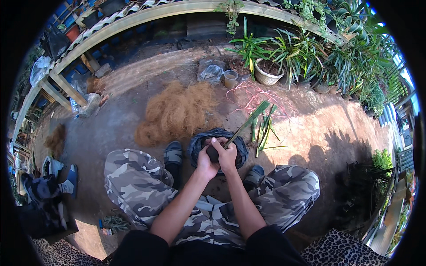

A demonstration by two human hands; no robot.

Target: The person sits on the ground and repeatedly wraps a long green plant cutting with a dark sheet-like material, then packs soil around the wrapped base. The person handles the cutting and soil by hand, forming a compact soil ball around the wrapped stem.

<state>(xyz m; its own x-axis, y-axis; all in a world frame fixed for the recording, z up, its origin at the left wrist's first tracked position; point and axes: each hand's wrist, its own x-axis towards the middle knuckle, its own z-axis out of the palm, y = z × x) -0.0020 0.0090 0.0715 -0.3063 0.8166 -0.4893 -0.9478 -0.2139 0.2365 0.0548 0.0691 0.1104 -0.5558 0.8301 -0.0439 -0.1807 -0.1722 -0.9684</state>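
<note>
Both my hands are closed together around a dark, rounded clump [213, 154] that looks like soil. My left hand [206, 163] wraps it from the left, and my right hand [228, 155] presses from the right. A long green leaf cutting [249, 122] slants up and to the right from between my hands; its lower end is hidden in them. Right under the hands lies a black plastic bag [240, 153] with its rim spread, its contents mostly covered. Several cut green leaf pieces [265, 133] rest on the ground just to the right.
Beyond the bag is a heap of brown fibre [177, 111]. Pink strings [253, 95] lie tangled near a plastic cup [230, 80] of brownish liquid and a clear plastic bag [211, 73]. A white pot [267, 77] stands among leafy plants. Another person's foot [69, 181] shows at left.
</note>
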